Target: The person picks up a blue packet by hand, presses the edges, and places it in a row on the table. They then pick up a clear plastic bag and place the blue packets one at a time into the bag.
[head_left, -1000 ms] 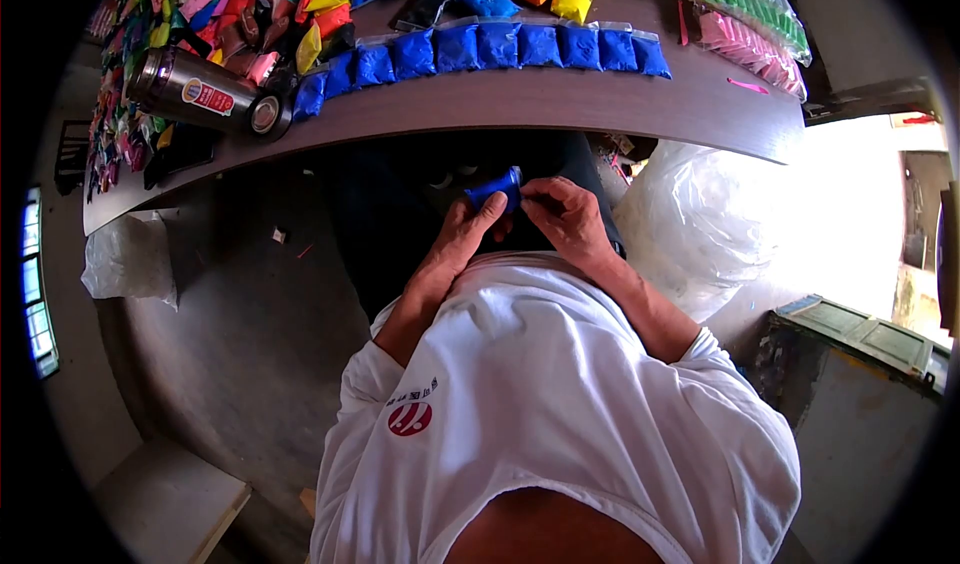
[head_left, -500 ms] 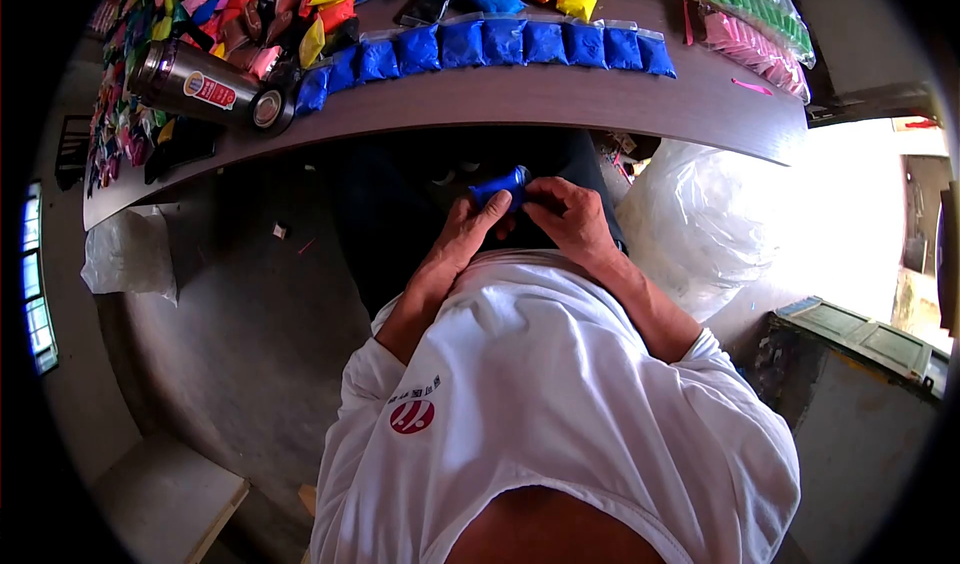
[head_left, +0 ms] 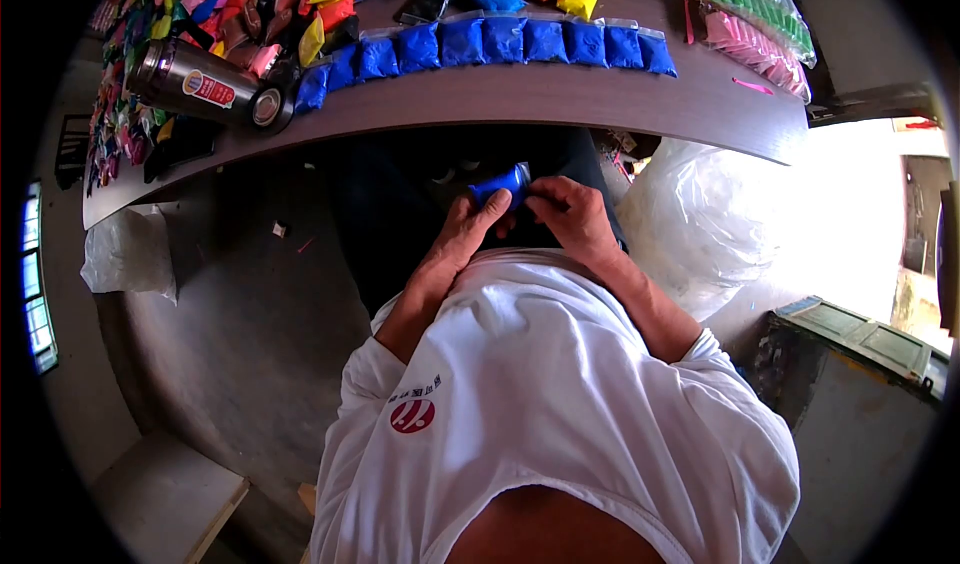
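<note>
Over my lap, below the table edge, my left hand (head_left: 467, 226) is closed round a small blue packet (head_left: 497, 186), thumb on top. The packet is tilted and its clear sealed end points up and right. My right hand (head_left: 577, 219) is beside that end with its fingers curled in a pinch; whatever is between the fingertips is hidden. On the table, a row of similar blue packets (head_left: 462, 42) lies side by side along the front edge.
The brown table (head_left: 560, 102) spans the top. A steel flask (head_left: 205, 86) lies at left beside a heap of coloured packets (head_left: 240, 14). Clear bags of pink packets (head_left: 757, 52) and green packets (head_left: 750, 12) are at right. A large plastic bag (head_left: 700, 229) stands right of my legs.
The blue packet has tipped slightly, its clear end now a little higher. My right hand has shifted very slightly; my left hand keeps its hold.
</note>
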